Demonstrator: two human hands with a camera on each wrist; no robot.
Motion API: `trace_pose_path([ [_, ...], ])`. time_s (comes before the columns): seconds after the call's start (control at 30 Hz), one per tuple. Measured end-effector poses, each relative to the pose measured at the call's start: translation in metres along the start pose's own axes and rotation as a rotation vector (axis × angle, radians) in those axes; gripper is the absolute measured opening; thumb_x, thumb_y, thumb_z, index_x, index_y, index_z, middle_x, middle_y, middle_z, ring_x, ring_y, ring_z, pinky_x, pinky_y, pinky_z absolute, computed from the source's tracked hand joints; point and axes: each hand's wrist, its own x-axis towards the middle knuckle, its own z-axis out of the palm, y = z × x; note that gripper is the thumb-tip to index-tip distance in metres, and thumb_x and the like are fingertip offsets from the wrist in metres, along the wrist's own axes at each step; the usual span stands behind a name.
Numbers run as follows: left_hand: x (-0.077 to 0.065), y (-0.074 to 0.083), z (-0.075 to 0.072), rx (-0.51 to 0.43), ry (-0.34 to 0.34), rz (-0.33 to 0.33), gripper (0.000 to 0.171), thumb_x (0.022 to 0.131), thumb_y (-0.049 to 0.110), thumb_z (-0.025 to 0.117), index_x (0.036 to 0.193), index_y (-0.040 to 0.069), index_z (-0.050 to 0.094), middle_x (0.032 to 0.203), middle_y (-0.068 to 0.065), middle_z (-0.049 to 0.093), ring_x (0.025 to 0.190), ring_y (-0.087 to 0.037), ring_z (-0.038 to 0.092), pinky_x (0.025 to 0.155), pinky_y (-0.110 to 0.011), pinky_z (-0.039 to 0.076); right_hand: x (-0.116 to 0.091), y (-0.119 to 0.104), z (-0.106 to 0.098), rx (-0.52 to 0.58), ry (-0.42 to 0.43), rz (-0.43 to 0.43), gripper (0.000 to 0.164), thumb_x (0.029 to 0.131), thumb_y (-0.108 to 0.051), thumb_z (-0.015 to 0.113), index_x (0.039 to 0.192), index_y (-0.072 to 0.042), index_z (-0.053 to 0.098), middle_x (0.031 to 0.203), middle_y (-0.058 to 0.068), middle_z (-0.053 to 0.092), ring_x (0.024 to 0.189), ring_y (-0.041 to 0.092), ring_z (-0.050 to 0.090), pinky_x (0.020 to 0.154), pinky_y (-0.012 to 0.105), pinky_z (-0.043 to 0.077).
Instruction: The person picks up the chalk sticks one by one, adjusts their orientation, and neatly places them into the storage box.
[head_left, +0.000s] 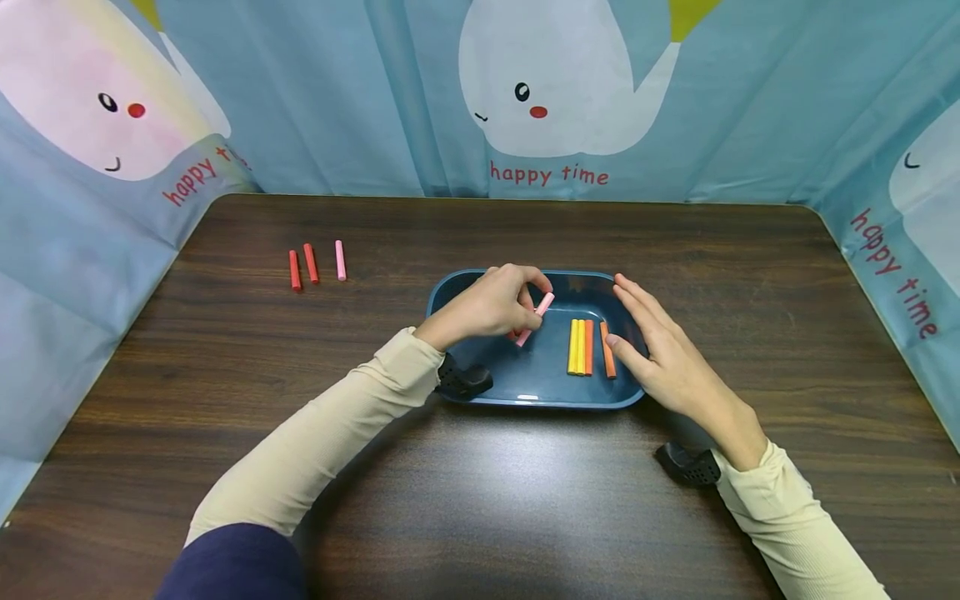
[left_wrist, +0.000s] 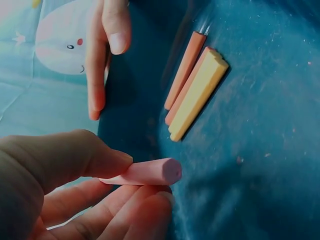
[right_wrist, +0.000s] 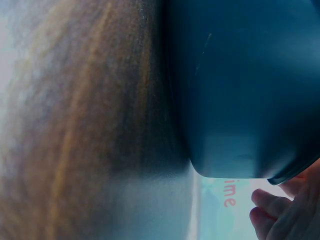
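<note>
My left hand [head_left: 498, 307] pinches a pink stick of chalk [left_wrist: 150, 172] between thumb and fingers, over the left-centre part of a blue tray [head_left: 540, 407]. The chalk is tilted in the head view, and its round end faces the camera in the left wrist view. Inside the tray, two yellow chalks [head_left: 575, 347] and an orange chalk [head_left: 588, 347] lie side by side. Another orange chalk [head_left: 607, 350] lies slightly apart on their right, at a slant. My right hand [head_left: 667, 358] is at the tray's right rim with fingers extended, its thumb near that slanted chalk.
Two red chalks [head_left: 302, 265] and a pink chalk [head_left: 341, 260] lie on the dark wooden table [head_left: 360, 467], to the left beyond the tray. A light blue printed curtain [head_left: 330, 108] hangs along the table's back and sides.
</note>
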Motion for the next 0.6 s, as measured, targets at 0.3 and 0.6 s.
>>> trace_pose_path([
  [0.3,0.011,0.004,0.010,0.005,-0.080,-0.029,0.044,0.089,0.008,0.071,0.129,0.006,0.053,0.075,-0.007,0.065,0.057,-0.014,0.065,0.057,-0.022,0.054,0.000,0.001,0.000,0.007,-0.003,-0.003,0.067,0.099,-0.020,0.056,0.156,-0.002,0.025,0.165,0.010,0.020,0.149,0.036,0.026,0.112,0.065,0.029],
  [0.6,0.018,0.008,0.015,0.020,-0.101,-0.082,0.037,0.090,0.011,0.072,0.122,0.007,0.054,0.070,-0.008,0.065,0.057,-0.017,0.065,0.059,-0.025,0.056,0.000,0.001,0.000,0.004,-0.007,-0.001,0.066,0.100,-0.022,0.055,0.156,-0.002,0.025,0.165,0.011,0.020,0.149,0.036,0.026,0.112,0.065,0.029],
])
